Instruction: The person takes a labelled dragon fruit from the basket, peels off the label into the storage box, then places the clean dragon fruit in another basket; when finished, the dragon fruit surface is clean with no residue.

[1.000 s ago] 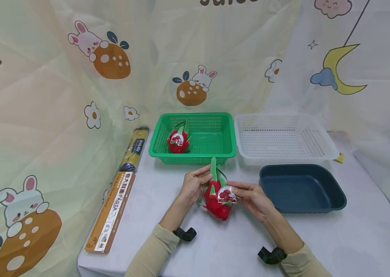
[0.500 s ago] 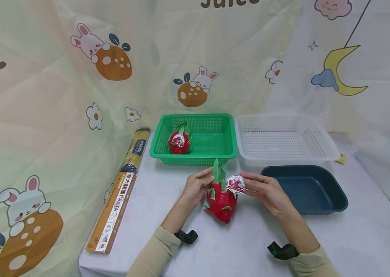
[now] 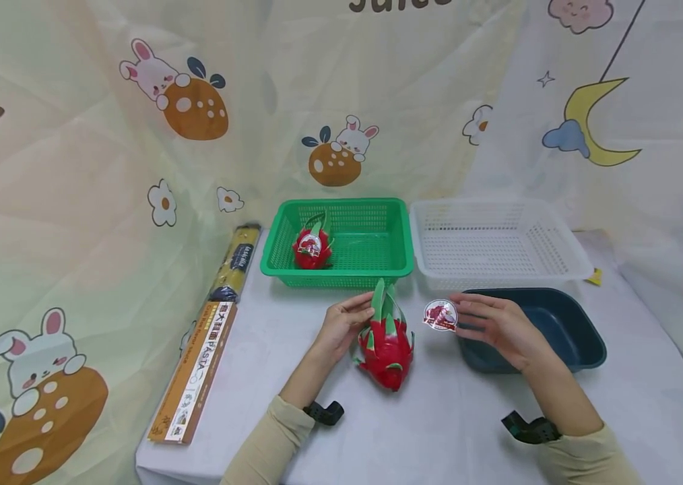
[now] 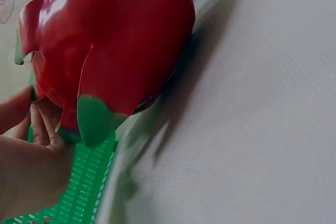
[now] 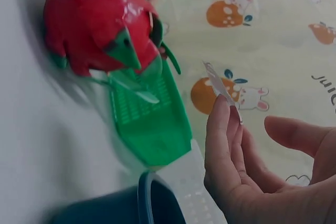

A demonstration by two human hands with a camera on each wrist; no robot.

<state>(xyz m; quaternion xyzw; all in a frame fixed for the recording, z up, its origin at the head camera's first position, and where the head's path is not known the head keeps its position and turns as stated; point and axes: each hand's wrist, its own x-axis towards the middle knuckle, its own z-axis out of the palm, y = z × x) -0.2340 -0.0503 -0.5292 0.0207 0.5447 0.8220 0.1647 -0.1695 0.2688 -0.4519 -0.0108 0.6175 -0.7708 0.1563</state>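
Observation:
My left hand (image 3: 344, 329) pinches the green leaves of a red dragon fruit (image 3: 386, 357), which points its rounded end toward me, low over the white cloth. Whether the fruit touches the cloth I cannot tell. In the left wrist view, the fruit (image 4: 126, 30) fills the top and partly covers the fingers. A round printed sticker (image 3: 440, 314) is at the fingertips of my right hand (image 3: 505, 329), apart from the fruit. The right wrist view shows that sticker (image 5: 219, 83) edge-on against nearly straight fingers (image 5: 223, 145), with the thumb standing away.
Behind the fruit stands a green basket (image 3: 350, 275) holding another dragon fruit (image 3: 312, 249) with a sticker. A white basket (image 3: 502, 276) is beside it; a dark blue tub (image 3: 566, 364) lies under and behind my right hand. Pasta packages (image 3: 192, 370) line the left edge.
The round sticker has come off the dragon fruit and moved right with my right hand, now in front of the blue tub. My left hand stays at the leaves.

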